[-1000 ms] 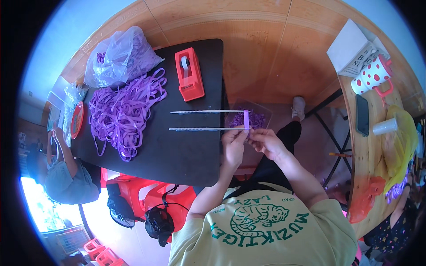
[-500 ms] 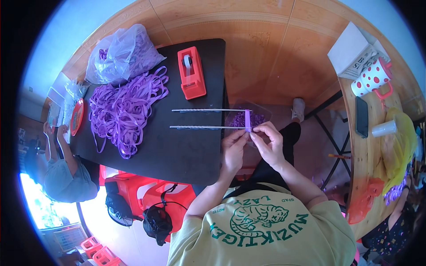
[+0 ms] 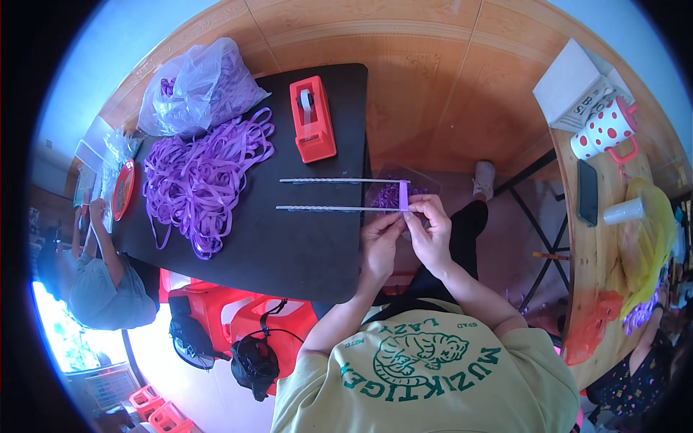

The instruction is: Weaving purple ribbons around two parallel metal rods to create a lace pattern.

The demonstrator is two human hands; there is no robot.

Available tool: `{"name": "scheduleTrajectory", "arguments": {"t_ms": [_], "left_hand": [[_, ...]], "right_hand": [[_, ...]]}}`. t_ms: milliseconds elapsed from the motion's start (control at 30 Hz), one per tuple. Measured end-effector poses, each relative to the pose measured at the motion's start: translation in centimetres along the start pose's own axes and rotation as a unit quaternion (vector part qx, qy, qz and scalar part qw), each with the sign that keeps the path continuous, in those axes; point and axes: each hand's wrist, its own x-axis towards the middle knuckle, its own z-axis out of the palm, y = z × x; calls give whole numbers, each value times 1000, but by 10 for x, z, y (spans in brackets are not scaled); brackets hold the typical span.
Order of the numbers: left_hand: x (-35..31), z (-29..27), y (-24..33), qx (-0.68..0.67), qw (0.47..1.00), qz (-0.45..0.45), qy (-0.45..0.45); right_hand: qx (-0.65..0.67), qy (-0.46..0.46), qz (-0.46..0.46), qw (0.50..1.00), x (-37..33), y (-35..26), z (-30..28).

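Observation:
Two thin twisted metal rods (image 3: 325,208) lie parallel on the black table and stick out past its right edge. A flat purple ribbon (image 3: 403,195) spans their free ends, looped around them. At the nearer rod, my left hand (image 3: 380,249) is closed with thumb and fingertips pinching the ribbon's lower end. Just right of it, my right hand (image 3: 432,234) has its fingertips pinched together at the same ribbon end. The fingertips partly hide the ribbon there. Below the rod ends, a clear container (image 3: 382,196) holds purple ribbon pieces.
On the black table (image 3: 303,252) lie a heap of purple ribbon (image 3: 195,180), a stuffed plastic bag (image 3: 198,90) and a red tape dispenser (image 3: 313,119). The wooden table at right holds a phone (image 3: 587,192) and a dotted cup (image 3: 605,130). Another person (image 3: 115,289) works at far left.
My right hand has shifted left and slightly down, closer to my left hand and the nearer rod. My left hand stays nearly where it was, at the ribbon.

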Motion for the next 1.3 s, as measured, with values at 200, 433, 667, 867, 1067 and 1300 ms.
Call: {"name": "scheduleTrajectory", "arguments": {"t_ms": [200, 433, 667, 867, 1067, 1300], "left_hand": [[-2, 1, 1, -53, 996, -51, 44], [-6, 0, 4, -72, 997, -31, 19], [-7, -2, 12, 9, 999, -33, 33], [2, 16, 25, -78, 995, -46, 34], [-3, 15, 18, -63, 998, 0, 15], [-5, 19, 22, -36, 999, 17, 18]], "right_hand": [[101, -12, 82, 991, -6, 1, 5], [260, -52, 233, 936, -14, 0, 2], [255, -62, 243, 934, -22, 11, -4], [296, -54, 277, 913, -24, 6, -6], [253, -46, 231, 938, -23, 0, -6], [111, -27, 110, 987, -19, -15, -5]]}}
